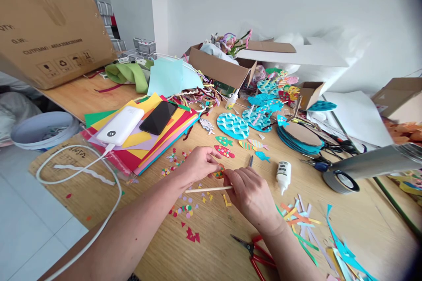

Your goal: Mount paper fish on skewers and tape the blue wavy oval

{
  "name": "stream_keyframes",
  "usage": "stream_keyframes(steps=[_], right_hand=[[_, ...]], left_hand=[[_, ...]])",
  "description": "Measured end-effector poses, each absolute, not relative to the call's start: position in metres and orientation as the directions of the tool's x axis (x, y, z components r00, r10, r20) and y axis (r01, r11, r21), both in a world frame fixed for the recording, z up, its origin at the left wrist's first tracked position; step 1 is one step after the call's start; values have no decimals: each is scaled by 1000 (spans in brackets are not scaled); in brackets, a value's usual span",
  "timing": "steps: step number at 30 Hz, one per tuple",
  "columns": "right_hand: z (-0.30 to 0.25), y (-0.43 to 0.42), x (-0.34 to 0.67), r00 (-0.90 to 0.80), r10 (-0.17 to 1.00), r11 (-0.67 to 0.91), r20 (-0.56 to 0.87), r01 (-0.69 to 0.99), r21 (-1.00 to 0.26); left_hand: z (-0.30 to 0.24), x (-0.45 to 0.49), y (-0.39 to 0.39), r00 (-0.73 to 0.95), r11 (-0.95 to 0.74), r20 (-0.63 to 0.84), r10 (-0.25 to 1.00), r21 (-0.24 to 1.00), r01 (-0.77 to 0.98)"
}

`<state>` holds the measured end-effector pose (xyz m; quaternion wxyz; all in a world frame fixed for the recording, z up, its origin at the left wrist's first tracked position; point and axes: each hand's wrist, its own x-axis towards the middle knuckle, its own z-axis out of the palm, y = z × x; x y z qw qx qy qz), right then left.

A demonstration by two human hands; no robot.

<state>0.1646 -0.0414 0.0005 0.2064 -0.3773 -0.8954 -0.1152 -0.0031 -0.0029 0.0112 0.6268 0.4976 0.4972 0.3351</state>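
Between my fingertips is a small orange paper cutout point(218, 172) with coloured patches, partly hidden by the fingers. My left hand point(201, 163) pinches its left side, fingers closed. My right hand point(248, 193) is closed at its right edge and also grips a thin wooden stick point(207, 190) that points left over the table. Just beyond lie decorated paper fish: a red dotted one point(224, 151), a green one point(223, 141) and a blue one point(263, 156). Small paper triangles and dots point(184, 210) are scattered below my left hand.
A white glue bottle point(283, 177) and red-handled scissors point(255, 250) lie near my right arm, by paper strips point(301, 219). At left, a power bank point(121, 125) and phone point(158, 117) rest on coloured sheets point(145, 158). A metal flask point(372, 162) lies at right.
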Motion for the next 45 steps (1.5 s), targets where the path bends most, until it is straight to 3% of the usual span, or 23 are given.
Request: stream_keyframes(steps=[20,26,30,32,34,37,41,45], right_hand=[[3,-43,164,-643,636,701,426,713,29],[4,-42,164,-578,667,687,470,721,-87],[4,-44,164,-349,766,556,539,780,-286],[6,-44,164,-177,865,406,469,797,-447],[9,-42,164,-53,951,234,305,768,-596],[14,-37,164,-17,999,37,35,661,-750],[14,-33,164,-104,979,-97,-173,509,-855],[13,-34,162,-102,974,-136,-202,448,-884]], left_hand=[[6,-4,-2,285,281,-282,916,959,47],[-1,-4,1,283,260,-260,923,965,38],[-3,-5,2,286,264,-261,922,964,27],[-2,-5,2,280,274,-266,923,962,11],[0,-5,1,284,281,-267,921,960,-9],[3,-4,0,307,279,-256,916,960,-33],[6,-3,-1,319,279,-250,914,959,-47],[5,-2,-1,323,278,-244,914,958,-64]])
